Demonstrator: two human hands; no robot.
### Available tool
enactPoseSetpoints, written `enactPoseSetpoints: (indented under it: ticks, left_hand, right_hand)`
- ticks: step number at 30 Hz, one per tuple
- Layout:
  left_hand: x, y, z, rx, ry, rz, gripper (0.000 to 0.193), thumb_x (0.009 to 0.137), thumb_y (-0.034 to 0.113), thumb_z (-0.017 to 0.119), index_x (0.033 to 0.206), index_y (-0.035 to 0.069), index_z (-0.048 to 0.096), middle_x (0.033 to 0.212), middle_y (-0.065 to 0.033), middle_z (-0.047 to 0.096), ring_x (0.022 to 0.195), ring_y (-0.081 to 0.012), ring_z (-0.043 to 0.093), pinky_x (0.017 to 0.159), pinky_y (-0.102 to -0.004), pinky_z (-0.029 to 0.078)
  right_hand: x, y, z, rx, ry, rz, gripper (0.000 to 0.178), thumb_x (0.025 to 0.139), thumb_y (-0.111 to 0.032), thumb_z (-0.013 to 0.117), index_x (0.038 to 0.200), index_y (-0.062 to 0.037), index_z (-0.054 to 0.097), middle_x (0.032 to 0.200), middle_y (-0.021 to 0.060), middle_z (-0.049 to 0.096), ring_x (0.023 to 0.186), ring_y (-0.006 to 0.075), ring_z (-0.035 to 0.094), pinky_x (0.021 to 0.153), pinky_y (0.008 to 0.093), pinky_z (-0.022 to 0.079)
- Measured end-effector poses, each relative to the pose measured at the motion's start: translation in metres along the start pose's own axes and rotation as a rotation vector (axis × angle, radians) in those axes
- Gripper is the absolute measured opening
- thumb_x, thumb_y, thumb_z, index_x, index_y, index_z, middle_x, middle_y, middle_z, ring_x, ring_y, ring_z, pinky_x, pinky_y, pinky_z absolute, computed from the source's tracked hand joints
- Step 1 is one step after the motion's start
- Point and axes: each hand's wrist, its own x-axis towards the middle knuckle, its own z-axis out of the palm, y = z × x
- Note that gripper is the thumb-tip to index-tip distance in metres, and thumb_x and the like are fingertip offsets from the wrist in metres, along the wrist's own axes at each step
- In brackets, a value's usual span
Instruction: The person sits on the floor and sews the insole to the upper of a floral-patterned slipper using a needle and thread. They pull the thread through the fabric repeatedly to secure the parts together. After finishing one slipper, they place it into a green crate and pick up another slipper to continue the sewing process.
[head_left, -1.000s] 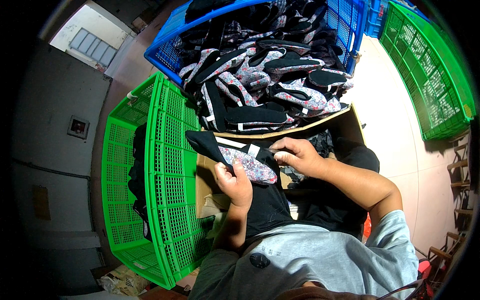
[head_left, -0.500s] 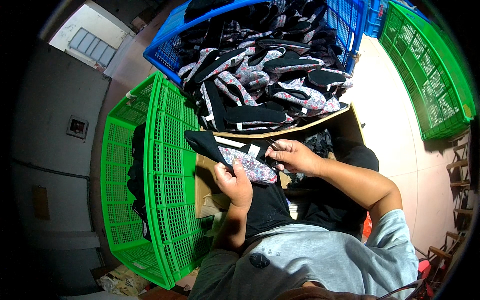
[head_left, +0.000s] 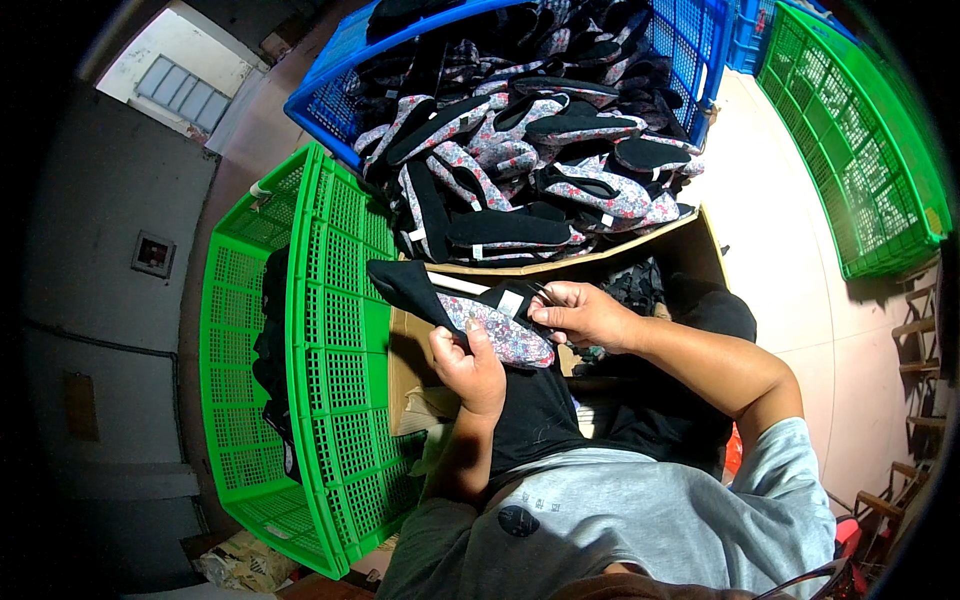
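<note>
My left hand (head_left: 472,378) grips a slipper (head_left: 512,343) with a floral print, held over my lap. The thumb presses on the printed fabric, and the black part points up to the left. A small white label (head_left: 510,303) shows on the slipper's black edge. At the slipper's right side, my right hand (head_left: 592,316) is closed around a thin, dark metal tool (head_left: 541,294). Most of that tool is hidden by the fingers, so its exact kind is unclear. The right fingertips are close beside the label.
A heap of similar slippers (head_left: 510,230) lies ahead, spilling from a blue crate (head_left: 335,75) toward a cardboard box (head_left: 712,245) before me. Green crates (head_left: 345,370) stand close on my left, with dark items inside. Another green crate (head_left: 850,150) is at the far right.
My right hand has shifted slightly left toward the label, and less of the metal tool shows. My left hand and the slipper stay nearly still.
</note>
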Motion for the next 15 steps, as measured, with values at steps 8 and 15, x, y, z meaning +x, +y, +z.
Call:
enactPoseSetpoints:
  ticks: [8, 15]
  left_hand:
    - [-0.0011, 0.0040, 0.0005, 0.003, -0.005, -0.008, 0.012, 0.094, 0.005, 0.058, 0.097, 0.002, 0.047, 0.089, -0.0033, 0.053, 0.079, -0.0104, 0.049, 0.072, -0.0272, 0.044]
    - [-0.0011, 0.0037, 0.0009, -0.039, -0.012, -0.003, 0.011, 0.095, 0.005, 0.057, 0.098, 0.002, 0.048, 0.090, -0.0032, 0.055, 0.079, -0.0101, 0.051, 0.073, -0.0267, 0.045]
  right_hand:
    - [0.0032, 0.0011, 0.0025, 0.039, 0.001, 0.015, 0.014, 0.098, -0.026, 0.063, 0.098, -0.0126, 0.058, 0.064, -0.0059, 0.050, 0.048, 0.0018, 0.036, 0.043, 0.0182, 0.024]
    - [0.0057, 0.0080, 0.0001, 0.005, 0.028, -0.028, 0.018, 0.095, -0.028, 0.066, 0.094, -0.0107, 0.060, 0.063, -0.0054, 0.052, 0.049, 0.0029, 0.039, 0.043, 0.0200, 0.027]
